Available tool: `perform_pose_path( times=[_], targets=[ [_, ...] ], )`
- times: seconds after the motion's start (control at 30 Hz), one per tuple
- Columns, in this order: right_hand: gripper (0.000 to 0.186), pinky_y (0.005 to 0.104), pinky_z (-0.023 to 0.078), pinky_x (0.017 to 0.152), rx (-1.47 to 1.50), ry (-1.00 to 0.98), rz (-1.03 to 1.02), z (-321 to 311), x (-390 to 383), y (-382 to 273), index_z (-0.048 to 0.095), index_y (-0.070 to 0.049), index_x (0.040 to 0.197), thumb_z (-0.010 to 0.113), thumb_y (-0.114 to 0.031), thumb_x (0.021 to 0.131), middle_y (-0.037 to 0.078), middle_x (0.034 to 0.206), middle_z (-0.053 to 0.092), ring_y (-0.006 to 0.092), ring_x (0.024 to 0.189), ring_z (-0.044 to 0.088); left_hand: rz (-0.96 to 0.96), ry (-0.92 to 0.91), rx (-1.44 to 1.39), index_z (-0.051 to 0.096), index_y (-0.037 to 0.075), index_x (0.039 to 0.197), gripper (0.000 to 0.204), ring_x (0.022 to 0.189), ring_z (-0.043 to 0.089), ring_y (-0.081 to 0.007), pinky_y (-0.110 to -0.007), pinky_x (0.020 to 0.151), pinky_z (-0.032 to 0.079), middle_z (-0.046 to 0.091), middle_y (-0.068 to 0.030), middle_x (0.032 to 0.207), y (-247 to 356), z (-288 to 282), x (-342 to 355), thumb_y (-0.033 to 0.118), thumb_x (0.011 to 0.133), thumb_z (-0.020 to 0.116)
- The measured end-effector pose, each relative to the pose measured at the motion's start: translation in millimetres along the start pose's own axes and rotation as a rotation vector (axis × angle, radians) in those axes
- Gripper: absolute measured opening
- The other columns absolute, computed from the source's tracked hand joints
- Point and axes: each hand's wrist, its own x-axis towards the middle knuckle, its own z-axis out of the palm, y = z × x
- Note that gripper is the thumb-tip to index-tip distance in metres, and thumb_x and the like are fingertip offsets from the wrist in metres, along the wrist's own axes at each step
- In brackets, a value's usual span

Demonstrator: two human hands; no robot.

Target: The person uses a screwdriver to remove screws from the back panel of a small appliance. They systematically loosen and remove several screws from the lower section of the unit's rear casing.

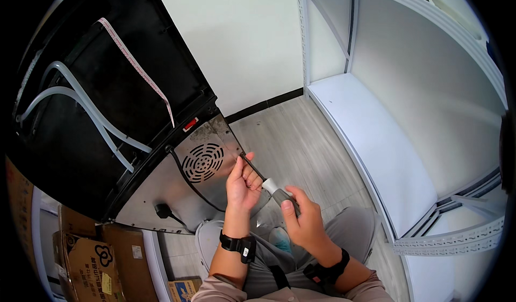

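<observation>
A screwdriver with a grey and white handle slants up and left toward the right edge of a metal back panel. My right hand is wrapped round its handle. At the tip end of the shaft, the thumb and forefinger of my left hand are pinched together at the panel's edge; whether a screw sits there is hidden by the fingers. The panel forms the lower part of a tall black appliance. It has a round slotted vent, a red switch above, and a black power cord hanging across it.
Two pale hoses and a red-and-white strip run over the appliance's black back. Cardboard boxes stand at the lower left. White metal shelving lines the right side. My knees are bent above the grey wood-look floor.
</observation>
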Motion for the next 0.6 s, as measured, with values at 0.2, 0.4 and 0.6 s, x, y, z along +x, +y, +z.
perform_pose_path(
  times=[0.2, 0.4, 0.6],
  targets=[
    [0.032, 0.0371, 0.052, 0.067, -0.115, 0.093, -0.268, 1.6, 0.4, 1.2, 0.06, 0.001, 0.109, 0.071, -0.009, 0.081, 0.017, 0.09, 0.065, 0.0324, 0.077, 0.065, -0.014, 0.087, 0.07, 0.06, -0.001, 0.106, 0.028, 0.049, 0.022, -0.005, -0.022, 0.043, 0.02, 0.027, 0.0081, 0.059, 1.7, 3.8, 0.0, 0.026, 0.101, 0.053],
    [0.037, 0.0368, 0.052, 0.071, -0.104, 0.133, -0.404, -1.8, 8.4, 8.8, 0.06, 0.0, 0.109, 0.074, -0.003, 0.074, 0.015, 0.098, 0.063, 0.032, 0.086, 0.064, 0.029, 0.1, 0.174, 0.06, 0.0, 0.101, 0.019, 0.047, 0.021, -0.0043, -0.022, 0.042, 0.018, 0.027, 0.009, 0.057, 1.1, 9.0, -2.6, 0.019, 0.099, 0.057],
    [0.039, 0.0369, 0.053, 0.07, -0.087, 0.134, -0.4, 2.4, 6.3, 4.3, 0.059, 0.001, 0.112, 0.074, -0.004, 0.076, 0.016, 0.098, 0.062, 0.0306, 0.086, 0.065, 0.027, 0.088, 0.196, 0.059, 0.001, 0.101, 0.019, 0.047, 0.024, -0.0047, -0.023, 0.043, 0.021, 0.028, 0.0081, 0.057, 0.8, 6.7, -3.1, 0.019, 0.101, 0.054]
  ],
)
